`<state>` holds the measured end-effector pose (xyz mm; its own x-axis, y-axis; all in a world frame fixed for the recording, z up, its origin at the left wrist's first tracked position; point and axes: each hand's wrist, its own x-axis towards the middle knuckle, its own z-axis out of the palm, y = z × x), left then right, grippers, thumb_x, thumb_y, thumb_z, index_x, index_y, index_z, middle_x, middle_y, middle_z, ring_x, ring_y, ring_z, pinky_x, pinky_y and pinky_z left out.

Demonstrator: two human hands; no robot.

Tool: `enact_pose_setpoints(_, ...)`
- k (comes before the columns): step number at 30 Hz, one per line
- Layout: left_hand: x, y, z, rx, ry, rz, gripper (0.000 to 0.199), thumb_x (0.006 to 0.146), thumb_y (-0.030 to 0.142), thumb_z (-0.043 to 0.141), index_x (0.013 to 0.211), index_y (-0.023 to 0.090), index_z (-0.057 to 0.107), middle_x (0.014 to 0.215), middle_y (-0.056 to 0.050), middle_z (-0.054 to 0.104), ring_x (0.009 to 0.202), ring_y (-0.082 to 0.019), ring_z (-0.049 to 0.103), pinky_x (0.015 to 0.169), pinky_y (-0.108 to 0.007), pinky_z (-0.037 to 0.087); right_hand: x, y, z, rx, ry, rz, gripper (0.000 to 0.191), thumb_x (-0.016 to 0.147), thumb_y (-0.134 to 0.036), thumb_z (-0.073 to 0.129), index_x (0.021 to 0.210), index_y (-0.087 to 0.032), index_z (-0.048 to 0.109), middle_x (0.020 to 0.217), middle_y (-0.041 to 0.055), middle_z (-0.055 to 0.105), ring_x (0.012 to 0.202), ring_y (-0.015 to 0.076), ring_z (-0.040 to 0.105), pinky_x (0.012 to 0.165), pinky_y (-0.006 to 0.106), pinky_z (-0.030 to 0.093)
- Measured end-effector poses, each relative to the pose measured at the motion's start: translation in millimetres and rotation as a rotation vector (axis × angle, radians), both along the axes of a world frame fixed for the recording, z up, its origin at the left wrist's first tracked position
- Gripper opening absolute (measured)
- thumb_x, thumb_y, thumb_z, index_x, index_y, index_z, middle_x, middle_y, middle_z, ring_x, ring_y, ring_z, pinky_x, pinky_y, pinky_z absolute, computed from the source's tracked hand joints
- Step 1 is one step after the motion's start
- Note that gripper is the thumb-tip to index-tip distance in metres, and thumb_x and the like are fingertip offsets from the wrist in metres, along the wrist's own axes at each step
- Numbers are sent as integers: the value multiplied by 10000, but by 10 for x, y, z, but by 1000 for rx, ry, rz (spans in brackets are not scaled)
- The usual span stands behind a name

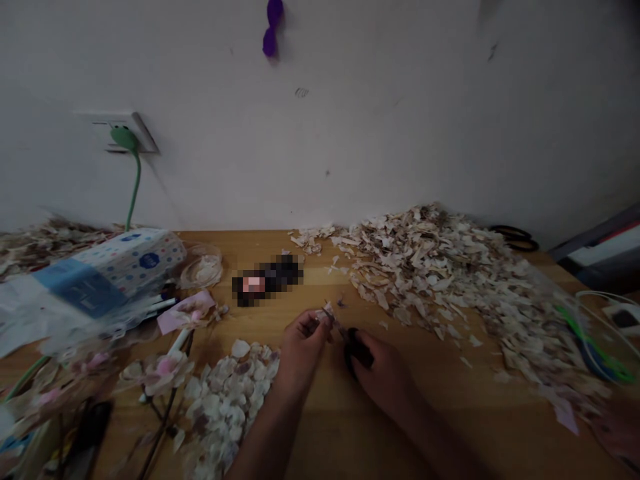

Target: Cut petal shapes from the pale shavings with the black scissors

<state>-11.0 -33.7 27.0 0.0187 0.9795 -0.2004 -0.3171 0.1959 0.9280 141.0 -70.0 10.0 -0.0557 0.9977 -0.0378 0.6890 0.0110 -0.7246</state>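
Note:
Near the middle of the wooden table, my left hand [306, 337] pinches a small pale petal [327, 311] between thumb and fingers. My right hand [380, 363] is closed around the black handles of a pair of scissors [354, 348], whose blades point up and left and meet the petal. How far the blades are apart is too small to tell. Beside my left forearm lies a pile of rounded pale petals [235, 390]. A large heap of dry, ragged petal scraps [415, 257] spreads to the right of my hands and back to the wall.
Artificial flowers with pink centres [163, 370] lie at the left, near a tissue pack [135, 267]. A blurred-out dark object [267, 279] rests beyond my hands. Black scissor handles [515, 237] and cables [595, 347] are at the right. A green plug [125, 138] sits in the wall socket.

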Motion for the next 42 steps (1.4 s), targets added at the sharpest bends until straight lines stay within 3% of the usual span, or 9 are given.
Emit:
enact_pose_setpoints(4,-19,12,-12,-22,-11,-17,277,643,380,777,725,138,670,629,5,611,545,-80,498,552,-189,384,2,9,-2,-14,12,6,243,781,-237,511,978,-210,651,976,95,714,889,254,668,772,359,511)
enact_pose_setpoints(10,92,-19,-47,-135,-445,15,223,614,274,816,712,143,663,690,6,624,626,-71,540,624,-173,434,0,5,5,7,42,2,230,778,-223,510,962,-217,649,945,82,718,855,239,665,776,345,502)
enact_pose_setpoints(14,133,-44,-26,-174,-526,83,209,620,250,816,702,134,663,673,11,613,611,-56,528,627,-160,435,-8,-10,21,-9,5,9,239,772,-225,500,965,-208,640,934,83,713,856,243,661,764,345,498)
enact_pose_setpoints(22,65,-19,-144,-32,-281,50,197,678,303,769,728,143,665,659,7,607,583,-75,508,576,-187,404,-3,3,0,-26,18,3,254,757,-220,506,972,-190,638,920,91,710,838,248,657,744,352,498)
enact_pose_setpoints(28,-18,14,19,9,-20,20,265,647,381,775,705,142,676,613,-1,605,532,-82,489,541,-194,389,8,4,21,-22,41,8,246,770,-233,522,981,-212,647,939,81,715,844,242,663,744,343,499)
enact_pose_setpoints(32,-36,29,80,19,23,9,268,613,382,794,708,153,692,621,-10,632,529,-94,500,535,-202,404,9,6,25,-29,55,16,238,777,-239,521,978,-219,648,948,79,714,840,241,663,742,346,500)
enact_pose_setpoints(36,41,-6,13,-53,-214,4,261,626,340,799,757,141,692,723,-30,662,609,-98,545,600,-204,439,11,8,-3,-15,65,3,245,759,-217,517,966,-211,647,929,81,716,838,244,662,752,352,501)
enact_pose_setpoints(39,119,-54,-26,-158,-460,-4,228,653,311,790,740,134,675,664,-4,625,601,-79,540,619,-193,445,9,4,-2,1,58,12,241,757,-214,505,954,-203,643,918,87,714,838,243,659,764,356,500)
enact_pose_setpoints(42,157,-80,-37,-194,-531,14,218,653,293,794,690,129,656,634,7,607,577,-66,528,604,-182,441,5,0,13,-6,57,24,245,766,-228,496,966,-191,633,901,88,709,832,243,657,742,345,502)
